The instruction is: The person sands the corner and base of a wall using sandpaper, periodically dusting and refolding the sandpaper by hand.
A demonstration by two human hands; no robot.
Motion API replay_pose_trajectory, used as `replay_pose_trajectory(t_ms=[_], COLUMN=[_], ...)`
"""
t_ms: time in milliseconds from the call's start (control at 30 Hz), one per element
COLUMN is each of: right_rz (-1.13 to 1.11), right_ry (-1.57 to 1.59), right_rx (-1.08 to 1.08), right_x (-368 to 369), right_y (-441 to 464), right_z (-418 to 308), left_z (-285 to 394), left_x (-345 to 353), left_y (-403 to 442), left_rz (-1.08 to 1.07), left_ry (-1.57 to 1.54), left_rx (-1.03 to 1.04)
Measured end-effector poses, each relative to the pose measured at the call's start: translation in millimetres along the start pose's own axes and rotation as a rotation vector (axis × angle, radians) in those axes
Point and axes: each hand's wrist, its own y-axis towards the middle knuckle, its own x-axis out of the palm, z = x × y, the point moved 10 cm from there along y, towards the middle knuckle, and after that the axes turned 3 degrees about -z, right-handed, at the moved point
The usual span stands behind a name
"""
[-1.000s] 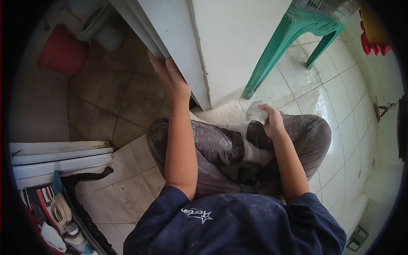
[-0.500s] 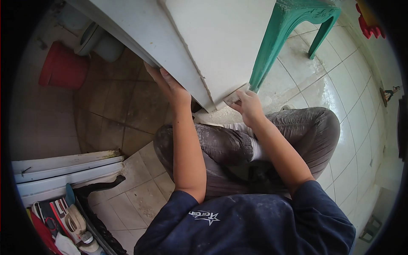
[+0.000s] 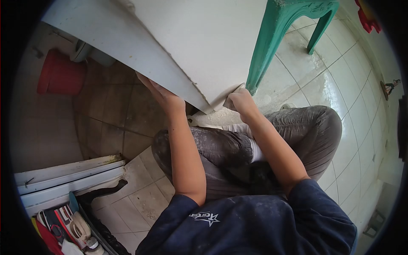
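A white door panel stands in front of me, its lower corner close to the floor between my hands. My right hand is closed on a folded piece of sandpaper, grey-beige, and presses it against the panel's face near the bottom right corner. On the other side, my left hand reaches up against the back of the panel's edge strip. The panel hides most of its fingers, so I cannot see how they are bent.
A green plastic stool stands right of the panel. White dust lies on the tiled floor and my trousers. At left are a red bucket, white strips and a bag of tools.
The panel's edge strip shows broader and reaches lower left than before. My right hand has shifted slightly down and left with the sandpaper. Less of my left hand's fingers shows now.
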Motion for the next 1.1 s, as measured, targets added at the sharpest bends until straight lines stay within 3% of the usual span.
replay_pose_trajectory(t_ms=[133, 233, 333, 433, 533, 767, 833, 867, 967, 1000, 1100], right_rz=[0.011, -0.079, -0.083, 0.041, -0.015, -0.091, -0.026, 0.117, -0.092, -0.107, -0.212], right_ry=[-0.662, -0.724, -0.640, -0.832, -1.081, -1.165, -1.216, -1.243, -1.137, -1.098, -1.050], right_rx=[-0.190, -0.060, -0.140, -0.385, -0.290, -0.448, -0.315, -0.498, -0.398, -0.549, -0.258], right_x=[7.5, 9.0, 6.7, 12.7, 19.0, 15.3, 13.6, 4.0, 1.9, 4.8, 9.2], right_y=[-34.4, 3.8, 4.9, -19.0, -1.2, -5.2, 0.1, 19.0, 10.2, 1.9, -5.3], right_z=[-51.4, -13.7, -30.2, -68.6, -47.9, -63.6, -57.8, -33.9, -53.4, -70.4, -70.7], left_z=[16.4, 24.8, 37.5, 45.0, 55.7, 55.0, 59.1, 58.8, 53.5, 50.5, 43.5], left_x=[1.4, 3.1, 2.4, -1.1, 0.5, -4.4, -6.3, -6.3, -3.8, -3.8, -7.9], left_y=[0.7, 0.8, 3.0, 1.3, 5.1, 4.7, 8.7, 8.6, 8.1, 6.4, 2.3], left_rz=[0.008, 0.014, 0.042, 0.061, 0.076, 0.103, 0.132, 0.135, 0.108, 0.099, 0.134], left_ry=[0.038, 0.001, 0.051, 0.077, -0.018, -0.072, -0.064, -0.074, -0.122, -0.136, -0.092], left_rx=[0.033, 0.031, 0.083, 0.113, 0.112, 0.095, 0.123, 0.118, 0.102, 0.088, 0.080])
